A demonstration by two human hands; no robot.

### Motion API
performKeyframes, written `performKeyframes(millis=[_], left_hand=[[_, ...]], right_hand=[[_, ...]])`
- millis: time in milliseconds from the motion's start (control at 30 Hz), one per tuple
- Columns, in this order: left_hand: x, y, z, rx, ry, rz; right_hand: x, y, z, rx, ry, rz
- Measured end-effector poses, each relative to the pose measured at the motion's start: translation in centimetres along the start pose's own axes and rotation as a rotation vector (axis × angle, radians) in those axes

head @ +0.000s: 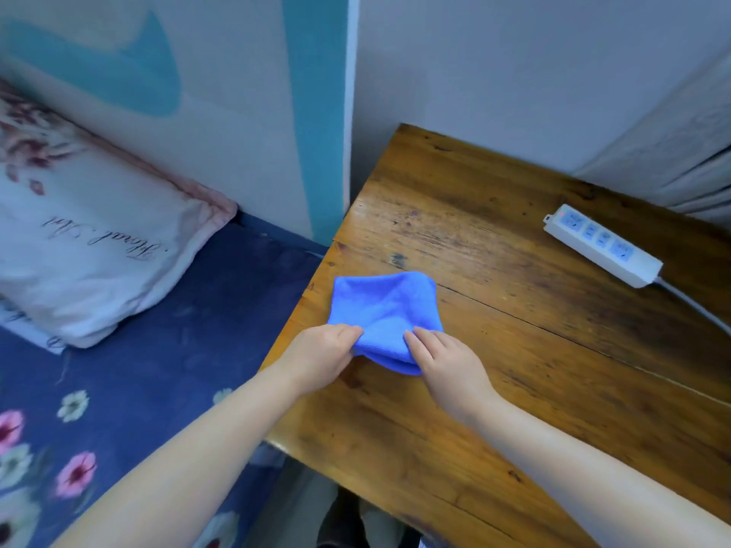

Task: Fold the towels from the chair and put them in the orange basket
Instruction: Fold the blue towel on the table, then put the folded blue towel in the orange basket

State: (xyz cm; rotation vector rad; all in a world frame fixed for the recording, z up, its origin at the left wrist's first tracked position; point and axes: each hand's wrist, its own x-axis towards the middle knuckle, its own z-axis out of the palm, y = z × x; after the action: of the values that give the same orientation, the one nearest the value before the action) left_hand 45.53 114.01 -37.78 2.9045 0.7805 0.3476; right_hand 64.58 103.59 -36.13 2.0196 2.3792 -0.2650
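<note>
towel: blue microfibre towel (pixel 385 310), already doubled over, lying on the wooden tabletop (pixel 514 350) close to its left edge, roughly mid-way along that edge; near end puffs up where the layers are gathered
left hand (pixel 322 359): grip pinching the towel's near-left portion, fingers curled onto the cloth w/ thumb under or beside it, can't see which
right hand (pixel 449 363): fingers lie on top of the near-right portion, tips bent onto the cloth; looks like a pinch on the near fold but thumb is hidden, so not certain
weight: looks v. light, judging by how little the hands strain and how the fold holds its own loft
stiffness: soft, limp, no body; will sag and unfold if lifted by one corner
surface: fuzzy pile, prob. grippy on skin and a bit clingy on the wood, unlikely to slide away
fragility: none, can be pressed and squeezed freely
where to hold: both near corners or the folded edge, all layers pinched together so none drop open; flat palm to smooth creases
risk: left edge of tabletop is just beside the towel, a loose flap could hang over toward the bed (pixel 158 350)
also on tabletop: white power strip (pixel 601 245) near far-right edge, well apart from towel
not in view: chair, orange basket
</note>
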Motion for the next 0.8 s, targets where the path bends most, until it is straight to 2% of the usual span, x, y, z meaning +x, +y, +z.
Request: performKeyframes(millis=[167,267,433,500,633,667,733,800], left_hand=[[-6.6,1.9,-4.4,0.115,-0.013,-0.129],[-11.5,2.4,-6.1,0.144,-0.004,-0.246],[-23.5,5.4,-10.2,0.176,-0.054,-0.625],[-27.8,6.7,-11.8,0.174,-0.04,-0.733],[-36.5,8.8,-14.2,0.064,-0.039,-0.977],[-38.6,9.2,-14.7,0.047,-0.057,-1.028],[-43.3,9.8,-15.8,-0.023,-0.193,-1.179],[-47.7,10.2,-16.5,-0.078,-0.271,-1.254]], right_hand=[[0.5,-3.8,-3.1,0.051,-0.04,-0.16],[1.7,-7.1,-4.4,0.079,-0.172,-0.242],[1.5,-17.4,-5.4,0.052,-0.22,-0.559],[1.2,-21.8,-5.2,0.004,-0.322,-0.626],[0.1,-31.1,-4.4,-0.03,-0.384,-0.725],[-0.3,-33.4,-4.0,-0.042,-0.402,-0.746],[-1.2,-38.2,-3.1,-0.04,-0.418,-0.789],[-2.2,-42.8,-2.2,-0.043,-0.444,-0.83]])
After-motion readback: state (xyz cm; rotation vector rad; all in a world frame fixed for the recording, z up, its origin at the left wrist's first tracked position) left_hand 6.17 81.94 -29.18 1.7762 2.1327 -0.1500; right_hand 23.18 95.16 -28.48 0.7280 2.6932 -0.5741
